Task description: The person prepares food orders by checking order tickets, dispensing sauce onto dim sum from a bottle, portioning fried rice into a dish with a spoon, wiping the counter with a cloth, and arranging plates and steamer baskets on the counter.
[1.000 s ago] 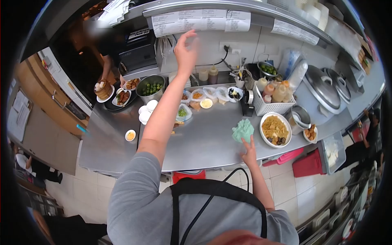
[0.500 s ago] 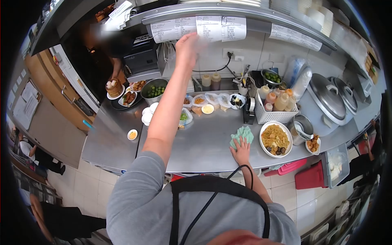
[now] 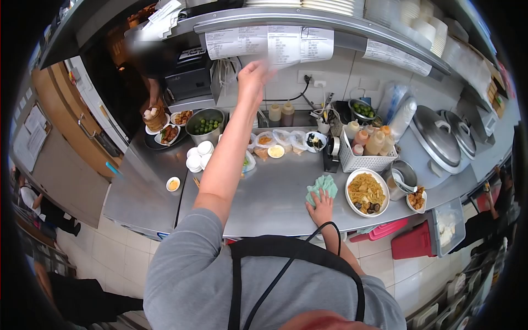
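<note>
My left hand [image 3: 252,82] is raised in front of the wall, its fingers pinched together near the lower edge of a printed paper slip [image 3: 284,45]. Blur at the fingertips hides what is between them. My right hand [image 3: 321,212] rests on the steel counter [image 3: 264,201] with its fingers spread over the near part of a crumpled green cloth [image 3: 322,187]. Right of the cloth stands a white bowl of noodles with dark mushroom pieces [image 3: 366,191].
Bagged ingredients [image 3: 265,138], stacked white cups [image 3: 194,161] and a pot of green limes [image 3: 205,125] line the back. A basket of sauce bottles [image 3: 367,159] stands right. A co-worker's hand [image 3: 154,98] is by the bamboo steamer [image 3: 156,119] at the left.
My right hand has come down onto the green cloth, and the cloth has shifted slightly toward me. My left hand stays raised by the slips, now lower in view.
</note>
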The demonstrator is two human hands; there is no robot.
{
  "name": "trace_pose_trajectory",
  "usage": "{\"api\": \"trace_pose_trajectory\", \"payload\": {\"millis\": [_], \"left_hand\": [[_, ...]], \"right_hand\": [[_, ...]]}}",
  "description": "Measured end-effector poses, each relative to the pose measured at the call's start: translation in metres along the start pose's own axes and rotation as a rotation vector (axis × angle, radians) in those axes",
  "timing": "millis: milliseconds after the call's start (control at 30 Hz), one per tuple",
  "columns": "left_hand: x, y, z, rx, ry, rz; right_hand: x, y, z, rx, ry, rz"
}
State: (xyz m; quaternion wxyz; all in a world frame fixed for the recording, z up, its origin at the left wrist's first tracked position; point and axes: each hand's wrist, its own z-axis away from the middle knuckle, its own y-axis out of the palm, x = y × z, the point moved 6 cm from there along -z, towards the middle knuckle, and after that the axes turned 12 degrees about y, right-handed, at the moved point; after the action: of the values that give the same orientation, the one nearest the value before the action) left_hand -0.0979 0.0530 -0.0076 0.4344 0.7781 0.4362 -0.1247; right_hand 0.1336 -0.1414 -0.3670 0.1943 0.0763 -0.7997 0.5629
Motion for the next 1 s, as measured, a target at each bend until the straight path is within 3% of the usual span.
{"api": "trace_pose_trajectory", "payload": {"millis": [1000], "left_hand": [[-0.029, 0.046, -0.022, -0.009, 0.071, 0.089]], "right_hand": [[0.002, -0.003, 0.001, -0.020, 0.000, -0.016]]}}
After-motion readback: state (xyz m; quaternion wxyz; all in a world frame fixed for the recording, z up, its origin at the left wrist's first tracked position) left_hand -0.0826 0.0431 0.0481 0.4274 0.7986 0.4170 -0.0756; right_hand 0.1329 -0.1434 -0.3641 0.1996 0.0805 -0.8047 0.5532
